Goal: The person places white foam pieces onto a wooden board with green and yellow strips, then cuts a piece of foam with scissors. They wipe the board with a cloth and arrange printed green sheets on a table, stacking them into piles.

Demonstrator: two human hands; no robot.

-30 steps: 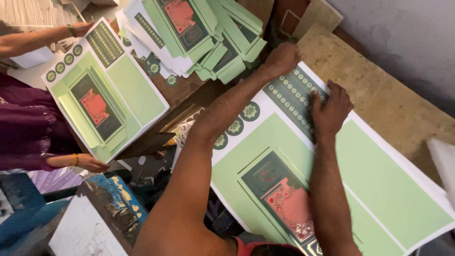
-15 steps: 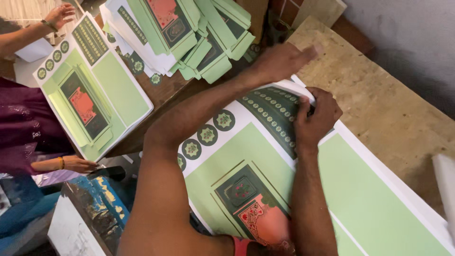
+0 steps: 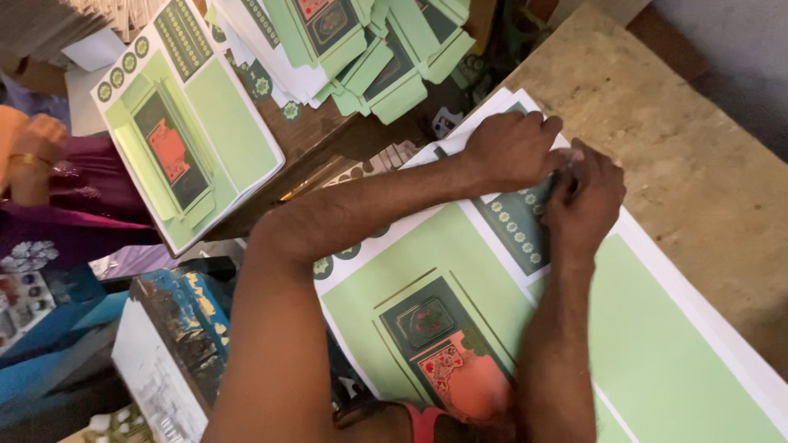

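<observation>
Dim light; worn wooden tabletop [image 3: 673,123]; grey wall [image 3: 739,49] beyond.

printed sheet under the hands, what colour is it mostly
Mostly light green, white-bordered printed sheet, seen in the head view.

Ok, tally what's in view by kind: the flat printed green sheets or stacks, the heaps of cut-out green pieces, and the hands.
Flat printed green sheets or stacks: 2 (under the left hand and right hand; upper left)
Heap of cut-out green pieces: 1
Hands: 3 (third, another person's)
Total: 6
</observation>
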